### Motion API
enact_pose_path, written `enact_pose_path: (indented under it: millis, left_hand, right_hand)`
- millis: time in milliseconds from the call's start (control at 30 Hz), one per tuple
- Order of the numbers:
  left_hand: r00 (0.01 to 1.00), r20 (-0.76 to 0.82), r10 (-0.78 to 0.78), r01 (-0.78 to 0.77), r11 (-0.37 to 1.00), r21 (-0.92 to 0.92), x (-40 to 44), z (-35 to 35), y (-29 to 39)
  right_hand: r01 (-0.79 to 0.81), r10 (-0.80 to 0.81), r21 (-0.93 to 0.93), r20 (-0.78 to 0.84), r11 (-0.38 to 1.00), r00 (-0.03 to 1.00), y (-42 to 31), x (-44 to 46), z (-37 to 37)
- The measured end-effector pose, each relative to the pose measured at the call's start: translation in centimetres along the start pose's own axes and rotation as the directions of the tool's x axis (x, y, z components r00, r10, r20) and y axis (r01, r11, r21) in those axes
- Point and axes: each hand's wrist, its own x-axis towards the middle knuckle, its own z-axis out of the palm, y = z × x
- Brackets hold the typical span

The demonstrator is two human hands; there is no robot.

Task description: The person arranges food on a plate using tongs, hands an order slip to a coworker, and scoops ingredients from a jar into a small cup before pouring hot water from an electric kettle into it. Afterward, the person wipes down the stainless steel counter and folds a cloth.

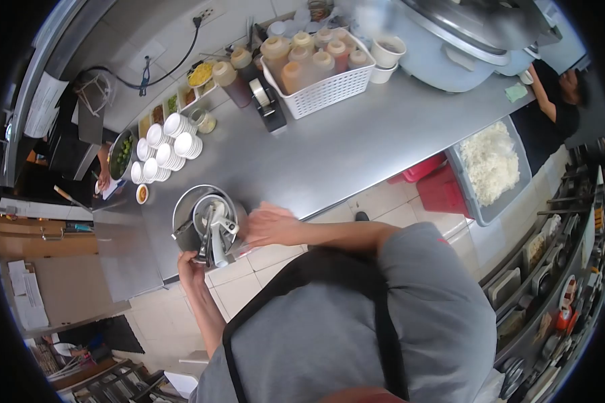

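A round metal bowl (179,205) rests at the near edge of the steel counter. Inside it sit a smaller metal container (199,203) and several utensils (216,232) with white and metal handles. My left hand (191,264) is closed at the bowl's near-left rim, its fingertips partly hidden. On the bowl's right side is my right hand (269,225), smeared by motion. Its fingers are hard to make out, and whether it touches the bowl does not show.
Stacked white cups (170,149) stand beyond the bowl, with a small sauce cup (142,194) nearer. A white basket (329,91) of sauce bottles, a tape dispenser (267,107) and a large cooker (437,57) line the back. A rice tub (460,178) stands right, near another person (551,101).
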Motion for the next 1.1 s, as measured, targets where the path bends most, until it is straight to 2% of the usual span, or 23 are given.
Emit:
enact_pose_path:
  millis: [100,167,233,300,333,367,400,433,467,500,533,567,633,667,700,733,767,800,867,900,1000,1033,1100]
  left_hand:
    - [0.995,0.094,-0.032,0.027,0.998,0.050,2.0,3.3,-2.0]
    - [0.976,0.204,-0.074,0.063,0.996,0.059,2.5,6.8,-3.7]
    - [0.983,0.171,-0.067,0.060,0.997,0.044,2.4,11.5,-5.3]
    - [0.963,0.233,-0.134,0.119,0.990,0.078,3.0,15.3,-7.4]
    - [0.945,0.283,-0.162,0.146,0.986,0.078,3.3,17.0,-8.6]
    - [0.938,0.300,-0.172,0.152,0.984,0.089,3.5,19.0,-9.7]
    - [0.920,0.332,-0.208,0.179,0.977,0.118,3.6,21.0,-10.8]
    - [0.900,0.360,-0.245,0.203,0.968,0.150,3.6,23.2,-11.6]
    - [0.891,0.378,-0.251,0.212,0.967,0.143,3.2,25.8,-12.4]
    - [0.885,0.390,-0.255,0.211,0.966,0.151,3.0,28.0,-13.4]
    - [0.879,0.390,-0.276,0.229,0.960,0.162,3.0,29.9,-14.3]
    - [0.873,0.390,-0.294,0.245,0.954,0.170,2.9,32.0,-15.2]
    - [0.877,0.385,-0.286,0.244,0.957,0.155,1.5,36.2,-16.5]
    - [0.872,0.383,-0.306,0.247,0.949,0.197,1.0,38.3,-16.8]
    - [0.866,0.386,-0.320,0.243,0.941,0.234,0.6,40.1,-17.3]
    - [0.875,0.370,-0.313,0.238,0.943,0.234,1.0,41.4,-18.3]
    - [0.877,0.371,-0.306,0.232,0.945,0.230,1.2,42.6,-19.1]
    - [0.872,0.387,-0.301,0.225,0.947,0.230,1.4,43.8,-19.8]
    - [0.873,0.386,-0.297,0.199,0.941,0.274,1.4,45.9,-20.7]
    - [0.878,0.389,-0.279,0.186,0.948,0.259,1.3,46.9,-21.3]
    - [0.895,0.335,-0.296,0.232,0.948,0.218,0.7,49.8,-22.7]
    - [0.901,0.333,-0.279,0.222,0.955,0.197,0.5,50.7,-23.0]
    - [0.882,0.354,-0.312,0.270,0.949,0.163,0.5,51.7,-23.8]
  right_hand:
    - [-0.073,0.062,-0.304,-0.047,0.950,0.997,1.2,-8.1,-8.5]
    - [-0.041,0.107,-0.524,0.095,0.850,0.990,1.5,-11.9,-16.3]
    - [-0.207,0.314,-0.665,0.043,0.717,0.949,2.0,-17.1,-20.2]
    - [-0.254,0.381,-0.763,-0.011,0.594,0.925,3.1,-24.4,-25.5]
    - [-0.381,0.450,-0.776,-0.141,0.503,0.882,5.1,-31.4,-25.4]
    - [-0.517,0.744,-0.802,-0.144,0.298,0.652,4.4,-33.0,-29.3]
    - [-0.648,0.981,-0.758,-0.053,0.082,0.186,3.9,-32.6,-34.7]
    - [-0.832,0.661,-0.490,-0.537,0.261,0.524,3.5,-41.1,-35.1]
    - [-0.940,0.663,0.304,-0.738,0.157,-0.128,3.0,-45.6,-36.7]
    - [-0.820,0.759,-0.136,-0.484,-0.556,-0.435,3.1,-51.3,-39.2]
    - [-0.806,0.573,0.224,-0.602,-0.548,-0.557,1.5,-51.5,-41.6]
    - [-0.848,0.422,0.391,-0.743,-0.358,-0.520,0.7,-50.9,-42.2]
    - [-0.945,0.399,0.326,-0.863,-0.033,-0.311,1.0,-48.9,-41.7]
    - [-0.869,0.507,0.482,-0.780,0.112,-0.367,1.5,-45.1,-41.2]
    - [-0.781,0.598,0.546,-0.747,0.303,-0.290,2.8,-44.5,-39.2]
    - [-0.992,0.569,0.047,-0.822,0.116,0.027,2.9,-41.4,-37.6]
    - [-0.981,0.942,0.135,-0.287,-0.140,-0.174,3.8,-37.0,-40.1]
    - [-0.961,0.786,-0.236,-0.564,0.142,0.255,5.6,-39.1,-34.0]
    - [-0.935,0.859,-0.341,-0.446,0.097,0.251,6.1,-36.0,-32.3]
    - [-0.931,0.851,-0.348,-0.451,0.111,0.270,6.9,-36.4,-32.9]
    - [-0.917,0.892,-0.395,-0.397,0.046,0.216,10.8,-38.8,-35.8]
    - [-0.912,0.887,-0.406,-0.396,0.065,0.240,12.3,-40.4,-36.9]
    - [-0.942,0.819,-0.334,-0.549,-0.030,0.169,15.6,-44.1,-38.7]
